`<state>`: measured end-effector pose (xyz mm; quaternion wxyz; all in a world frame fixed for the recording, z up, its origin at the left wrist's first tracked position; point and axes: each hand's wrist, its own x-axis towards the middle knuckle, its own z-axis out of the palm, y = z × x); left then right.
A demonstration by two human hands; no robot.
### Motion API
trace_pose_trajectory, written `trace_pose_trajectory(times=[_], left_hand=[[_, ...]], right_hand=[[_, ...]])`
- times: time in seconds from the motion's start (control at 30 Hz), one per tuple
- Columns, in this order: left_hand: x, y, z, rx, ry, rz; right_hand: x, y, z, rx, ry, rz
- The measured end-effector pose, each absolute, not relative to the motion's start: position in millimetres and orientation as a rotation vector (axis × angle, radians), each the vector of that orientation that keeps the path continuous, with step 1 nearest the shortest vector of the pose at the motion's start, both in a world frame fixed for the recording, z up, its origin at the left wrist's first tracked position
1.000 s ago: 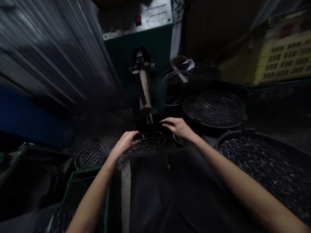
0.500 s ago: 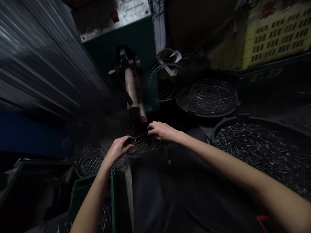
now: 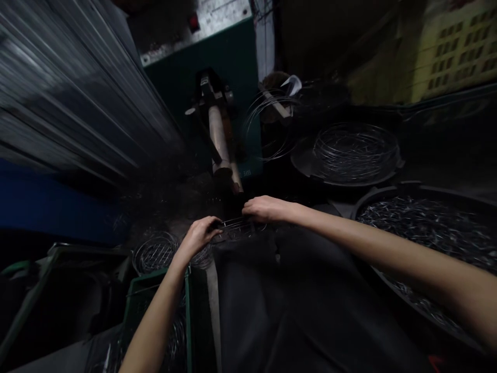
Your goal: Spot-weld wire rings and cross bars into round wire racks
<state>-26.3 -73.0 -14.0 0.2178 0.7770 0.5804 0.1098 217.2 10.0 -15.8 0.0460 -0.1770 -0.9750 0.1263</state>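
My left hand (image 3: 200,234) is closed on the near-left end of a small wire grid (image 3: 236,226), thumb below and fingers above. The grid spans the gap between my hands, just in front of my dark apron (image 3: 279,300). At its right end my right hand (image 3: 266,208) has its fingers pressed together; what they pinch is too dark and small to tell. Right beyond that hand is the lower tip of the machine's metal arm (image 3: 220,140), which points down toward me from a green machine (image 3: 166,77).
On the right stand a basin (image 3: 427,223) of short metal pieces and a tray (image 3: 306,166) holding coiled wire rings (image 3: 353,153). Wire rounds (image 3: 155,253) and a green crate (image 3: 140,290) lie at left. A yellow crate (image 3: 458,57) stands at the back right.
The view has shifted, so the surroundings sit farther right. My right hand has turned flatter, with its fingers closer together. My left hand keeps its hold on the wire grid.
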Motion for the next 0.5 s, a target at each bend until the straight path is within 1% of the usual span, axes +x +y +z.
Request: trace_pose_trajectory(times=[0.13,0.27,0.37,0.5], left_hand=[[-27.9,-71.0,-11.8,2.157,1.604,0.268],[-29.4,-69.5,-8.4,2.122,1.596,0.263],[-28.4,-69.9,-7.7,2.106,1.585,0.271],[-24.8,-70.5,-7.3,2.095,1.573,0.283]], right_hand=[[218.3,25.2,-20.9,-0.582,-2.954,0.659],[216.8,31.7,-13.4,-0.540,-2.916,0.809],[216.2,28.5,-5.2,-0.575,-2.922,0.827],[216.1,24.2,1.5,-0.662,-2.959,0.729]])
